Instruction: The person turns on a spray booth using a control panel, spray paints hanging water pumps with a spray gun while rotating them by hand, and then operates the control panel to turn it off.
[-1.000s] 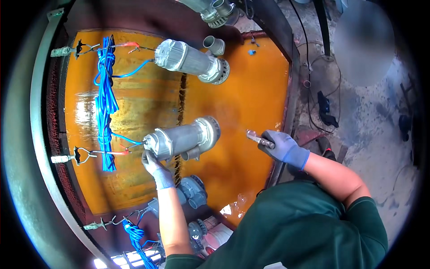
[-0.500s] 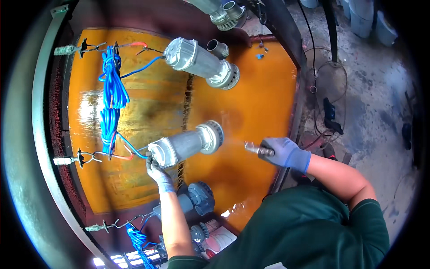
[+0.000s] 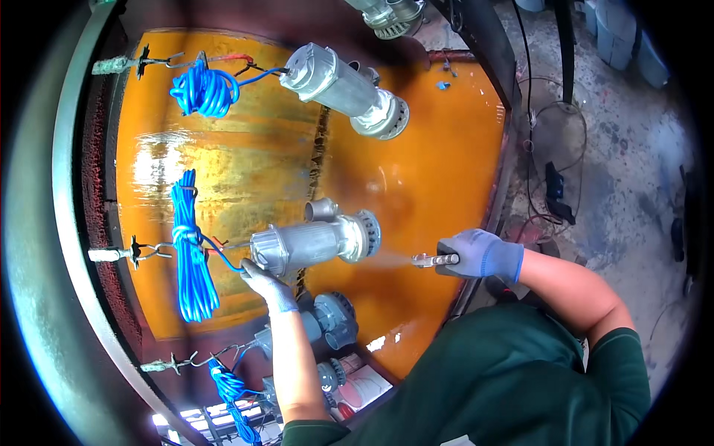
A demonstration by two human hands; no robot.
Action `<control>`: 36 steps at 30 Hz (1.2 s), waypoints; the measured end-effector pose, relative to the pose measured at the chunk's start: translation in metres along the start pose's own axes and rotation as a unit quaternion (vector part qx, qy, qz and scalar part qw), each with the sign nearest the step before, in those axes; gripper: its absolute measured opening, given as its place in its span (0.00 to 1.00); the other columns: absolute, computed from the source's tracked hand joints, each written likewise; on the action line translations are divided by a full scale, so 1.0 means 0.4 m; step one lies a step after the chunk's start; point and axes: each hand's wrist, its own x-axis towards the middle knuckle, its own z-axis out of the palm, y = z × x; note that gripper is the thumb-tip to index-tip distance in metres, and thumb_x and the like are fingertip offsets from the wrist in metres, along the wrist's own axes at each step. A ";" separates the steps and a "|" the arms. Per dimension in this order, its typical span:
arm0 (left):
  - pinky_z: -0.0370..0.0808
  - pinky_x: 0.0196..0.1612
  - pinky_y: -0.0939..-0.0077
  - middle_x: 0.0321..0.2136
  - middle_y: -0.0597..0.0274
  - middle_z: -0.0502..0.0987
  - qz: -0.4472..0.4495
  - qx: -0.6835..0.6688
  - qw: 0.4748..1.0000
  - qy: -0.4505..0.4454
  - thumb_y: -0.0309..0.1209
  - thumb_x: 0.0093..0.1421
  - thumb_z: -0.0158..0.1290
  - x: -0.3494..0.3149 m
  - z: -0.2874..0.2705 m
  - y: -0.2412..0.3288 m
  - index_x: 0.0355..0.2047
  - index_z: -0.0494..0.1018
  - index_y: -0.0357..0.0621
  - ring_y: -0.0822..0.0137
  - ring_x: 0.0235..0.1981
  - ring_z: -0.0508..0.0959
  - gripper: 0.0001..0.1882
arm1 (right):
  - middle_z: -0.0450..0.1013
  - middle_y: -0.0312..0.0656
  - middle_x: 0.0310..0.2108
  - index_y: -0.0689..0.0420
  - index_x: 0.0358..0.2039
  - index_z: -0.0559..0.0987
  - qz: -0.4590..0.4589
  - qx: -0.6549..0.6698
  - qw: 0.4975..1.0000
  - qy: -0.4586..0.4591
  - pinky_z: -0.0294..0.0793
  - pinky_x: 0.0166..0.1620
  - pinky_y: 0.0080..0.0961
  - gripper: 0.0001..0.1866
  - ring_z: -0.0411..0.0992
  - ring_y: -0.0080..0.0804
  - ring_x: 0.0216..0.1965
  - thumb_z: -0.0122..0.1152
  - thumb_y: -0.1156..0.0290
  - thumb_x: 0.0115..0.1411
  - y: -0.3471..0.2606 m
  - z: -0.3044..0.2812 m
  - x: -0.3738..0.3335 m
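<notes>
A silver-grey submersible pump [image 3: 306, 247] hangs on its side in the picture, hooked at its left end, with a short outlet pipe [image 3: 322, 209] on its far side. My gloved left hand [image 3: 269, 288] grips that pump's left end, close to its blue cable; the fingertips are partly hidden. My gloved right hand [image 3: 476, 254] is closed round a spray gun [image 3: 434, 260]. Its nozzle points left at the pump's flanged base [image 3: 368, 235], a gap apart, with a faint mist between them. A coiled blue cable [image 3: 195, 260] hangs beside the pump's hook.
Another silver pump [image 3: 346, 91] hangs farther off with its blue cable coil [image 3: 204, 91]. Nearer, a darker grey pump [image 3: 306, 327] hangs close to my left forearm. Behind them stands an orange-coated panel [image 3: 431, 160]. A hose [image 3: 529, 171] lies on the floor at right.
The pump at my left hand has turned, bringing its outlet pipe into sight. Both upper cable coils have swung and separated. My right hand and the spray gun have shifted slightly nearer and right.
</notes>
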 end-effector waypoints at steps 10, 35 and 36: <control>0.79 0.50 0.59 0.46 0.61 0.82 -0.063 -0.023 0.993 -0.095 0.36 0.71 0.48 0.165 -0.036 -0.081 0.53 0.75 0.48 0.62 0.44 0.83 0.14 | 0.80 0.53 0.32 0.53 0.41 0.81 0.040 0.040 0.995 -0.083 0.78 0.43 0.51 0.18 0.81 0.55 0.38 0.67 0.51 0.65 0.009 -0.016 -0.018; 0.75 0.64 0.53 0.62 0.53 0.76 -0.095 -0.060 0.958 -0.263 0.39 0.76 0.51 0.341 0.053 -0.078 0.68 0.68 0.44 0.55 0.61 0.77 0.25 | 0.80 0.51 0.32 0.56 0.40 0.80 0.071 0.205 0.957 0.193 0.78 0.41 0.45 0.16 0.80 0.55 0.36 0.69 0.57 0.65 0.108 0.053 0.035; 0.75 0.64 0.53 0.62 0.53 0.76 -0.094 -0.056 0.960 -0.259 0.39 0.76 0.51 0.356 0.038 -0.067 0.68 0.68 0.44 0.55 0.61 0.77 0.25 | 0.80 0.51 0.32 0.56 0.40 0.80 0.068 0.208 0.957 0.189 0.78 0.41 0.45 0.16 0.80 0.55 0.36 0.69 0.57 0.65 0.106 0.054 0.036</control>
